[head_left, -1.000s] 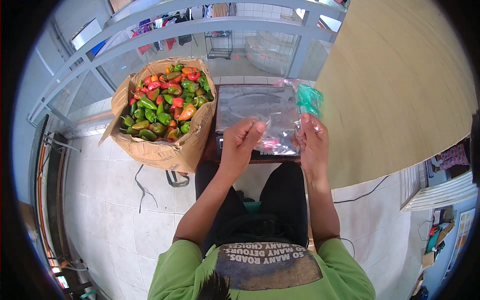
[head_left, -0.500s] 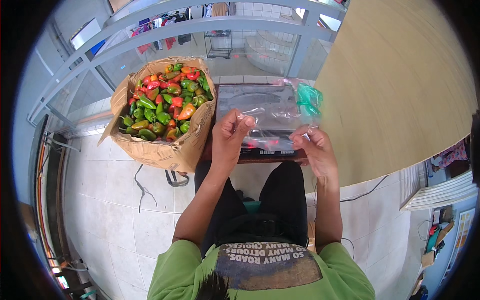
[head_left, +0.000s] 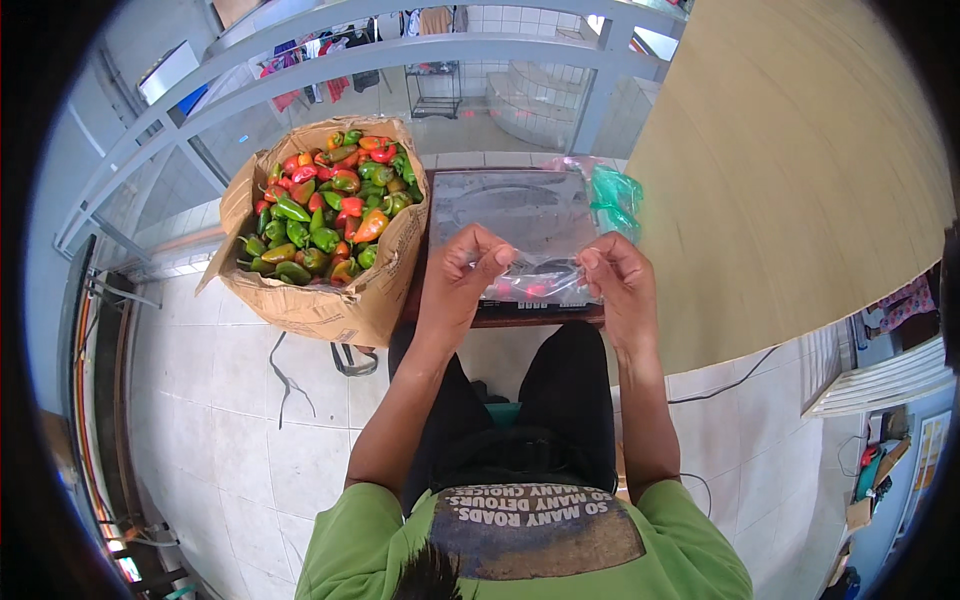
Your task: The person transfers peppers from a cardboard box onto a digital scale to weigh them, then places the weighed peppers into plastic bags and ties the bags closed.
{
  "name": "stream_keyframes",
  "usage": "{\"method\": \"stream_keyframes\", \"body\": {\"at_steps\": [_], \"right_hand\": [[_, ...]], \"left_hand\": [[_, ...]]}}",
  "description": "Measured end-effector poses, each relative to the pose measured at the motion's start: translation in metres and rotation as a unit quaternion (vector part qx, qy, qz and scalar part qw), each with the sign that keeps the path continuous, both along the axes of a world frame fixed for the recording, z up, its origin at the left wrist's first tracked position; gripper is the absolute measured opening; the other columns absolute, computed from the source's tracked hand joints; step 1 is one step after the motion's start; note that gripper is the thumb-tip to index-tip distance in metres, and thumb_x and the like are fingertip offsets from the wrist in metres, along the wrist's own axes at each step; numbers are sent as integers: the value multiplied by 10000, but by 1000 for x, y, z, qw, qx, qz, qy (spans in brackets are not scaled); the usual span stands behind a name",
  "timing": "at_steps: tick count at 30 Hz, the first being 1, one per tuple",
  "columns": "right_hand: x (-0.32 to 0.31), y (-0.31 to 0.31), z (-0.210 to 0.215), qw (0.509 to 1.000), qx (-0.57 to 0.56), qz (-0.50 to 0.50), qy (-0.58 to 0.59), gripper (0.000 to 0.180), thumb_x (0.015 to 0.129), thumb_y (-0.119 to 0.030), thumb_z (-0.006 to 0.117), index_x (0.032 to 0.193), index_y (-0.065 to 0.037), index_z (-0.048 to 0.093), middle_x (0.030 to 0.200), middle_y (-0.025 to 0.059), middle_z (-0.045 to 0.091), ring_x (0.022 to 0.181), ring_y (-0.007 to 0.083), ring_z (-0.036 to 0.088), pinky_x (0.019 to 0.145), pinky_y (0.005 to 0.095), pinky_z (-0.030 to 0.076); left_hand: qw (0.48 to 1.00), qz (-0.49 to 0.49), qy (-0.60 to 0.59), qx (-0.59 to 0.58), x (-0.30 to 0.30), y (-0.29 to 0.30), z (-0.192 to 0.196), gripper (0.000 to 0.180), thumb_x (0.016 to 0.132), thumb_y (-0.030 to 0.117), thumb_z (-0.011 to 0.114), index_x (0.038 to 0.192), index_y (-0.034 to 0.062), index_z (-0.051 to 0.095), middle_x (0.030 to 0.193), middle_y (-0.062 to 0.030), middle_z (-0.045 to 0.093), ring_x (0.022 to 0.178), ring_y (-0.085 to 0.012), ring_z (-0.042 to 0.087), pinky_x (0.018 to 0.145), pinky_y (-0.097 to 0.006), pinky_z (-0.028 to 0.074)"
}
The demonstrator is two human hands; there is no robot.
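A clear plastic bag (head_left: 543,283) is stretched between my two hands, over the front of a digital scale (head_left: 510,200). My left hand (head_left: 468,275) pinches one side of it between thumb and fingers. On the opposite side, my right hand (head_left: 617,280) pinches it the same way. The scale's flat plate shows behind the bag, and red lit digits glow through the plastic. Left of the scale stands an open cardboard box (head_left: 335,310) full of red, green and orange peppers (head_left: 325,205).
Green and clear plastic bags (head_left: 615,200) lie at the scale's right. A large plywood sheet (head_left: 790,180) fills the right side. Grey metal railing (head_left: 400,50) runs across the back. A dark strap (head_left: 352,358) lies on the tiled floor (head_left: 240,400) by the box.
My right hand has moved slightly left and up, nearer my left hand. The bag has shifted with it and now hangs between the hands in front of the scale.
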State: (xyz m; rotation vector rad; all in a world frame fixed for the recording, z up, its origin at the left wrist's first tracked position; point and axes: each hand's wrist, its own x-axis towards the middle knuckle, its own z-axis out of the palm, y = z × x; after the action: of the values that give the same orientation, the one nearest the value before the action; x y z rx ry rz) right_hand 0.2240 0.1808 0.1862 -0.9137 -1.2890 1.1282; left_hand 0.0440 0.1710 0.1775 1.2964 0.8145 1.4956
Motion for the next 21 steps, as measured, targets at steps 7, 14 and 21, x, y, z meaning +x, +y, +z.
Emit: {"method": "stream_keyframes", "body": {"at_steps": [7, 14, 21], "right_hand": [[-9, -4, -4, 997, -54, 23, 56, 249, 865, -232, 547, 686, -59, 535, 610, -45, 468, 552, 26, 385, 495, 184, 296], [-8, 5, -7, 999, 22, -25, 35, 233, 870, -217, 541, 710, -48, 541, 611, -35, 466, 524, 34, 382, 479, 192, 291], [-8, 2, -14, 988, -36, 43, 143, 201, 864, -195, 556, 726, -50, 539, 611, -37, 432, 522, 39, 360, 485, 191, 299]], "left_hand": [[997, 55, 31, -38, 2, 5, -13, 247, 869, 204, 555, 698, 48, 470, 648, 61, 413, 633, -27, 343, 579, -181, 293], [1000, 7, 23, -19, -1, 6, -5, 198, 877, 199, 540, 780, 26, 532, 665, 50, 448, 643, -27, 373, 588, -186, 319], [998, 49, 28, -19, -5, 9, -11, 184, 869, 203, 550, 793, 36, 540, 688, 44, 469, 658, -32, 392, 607, -177, 325]]}}
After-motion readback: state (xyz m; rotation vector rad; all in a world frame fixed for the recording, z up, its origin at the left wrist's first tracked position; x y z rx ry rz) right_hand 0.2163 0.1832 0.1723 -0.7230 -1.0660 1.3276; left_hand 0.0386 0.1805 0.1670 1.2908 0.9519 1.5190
